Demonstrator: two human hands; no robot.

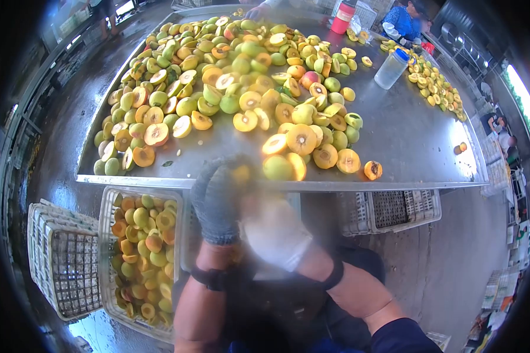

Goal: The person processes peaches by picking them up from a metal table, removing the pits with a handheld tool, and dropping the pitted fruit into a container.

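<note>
My left hand [215, 203], in a dark grey glove, is raised at the table's front edge with its fingers curled. A blurred yellow peach half [241, 175] shows at those fingers. Close beside it is my right hand [275, 235], in a white glove; motion smears its fingers, so I cannot make out their grip. Beyond both hands, a broad heap of halved peaches [302, 139], yellow-green with orange flesh and pits in some, covers much of the metal table [388, 138].
Below the table on the left stands a white crate [105, 259] of peach halves, beside stacked crates [62, 265]. More crates [394, 210] sit at right. A blue-capped bottle [391, 70] and a red container [343, 17] stand on the table. Another person [401, 23] is at the far right corner.
</note>
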